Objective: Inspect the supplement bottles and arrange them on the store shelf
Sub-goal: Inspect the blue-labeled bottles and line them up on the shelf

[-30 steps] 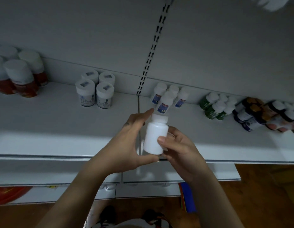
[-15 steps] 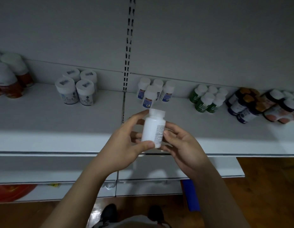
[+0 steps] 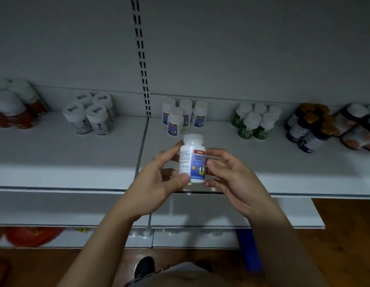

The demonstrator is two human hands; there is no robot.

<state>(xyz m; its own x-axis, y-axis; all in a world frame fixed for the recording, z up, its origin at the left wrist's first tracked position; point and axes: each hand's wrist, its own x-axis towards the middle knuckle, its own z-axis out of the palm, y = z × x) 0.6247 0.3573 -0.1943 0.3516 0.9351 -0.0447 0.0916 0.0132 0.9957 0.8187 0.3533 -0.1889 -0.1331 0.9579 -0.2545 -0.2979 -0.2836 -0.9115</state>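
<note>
Fingers (image 3: 216, 154) of the right hand (image 3: 231, 179) are curled against the right side of the white supplement bottle (image 3: 193, 160). The left hand (image 3: 157, 183) grips its left side, thumb pressed low on the label and fingertips reaching round behind. Both hands hold the bottle between them. It is upright, cap uppermost, raised above the near edge of the shelf (image 3: 66, 160) at the centre of the view. Its blue and white label with a red tab faces the camera; the print is too small to read. Directly beyond it, at the far side of the shelf, stands a cluster of matching blue-labelled bottles (image 3: 175, 123), four visible, well apart from the held one. To their right is a group of green-labelled bottles (image 3: 252, 125), then dark bottles with gold caps (image 3: 310, 127) at the far right. To the left stand four white-lidded jars (image 3: 91, 117), and red bottles (image 3: 12, 108) sit at the far left edge. A slotted upright (image 3: 141, 59) divides the back panel. A lower shelf (image 3: 55, 208) projects beneath, above a wooden floor (image 3: 345, 235).
</note>
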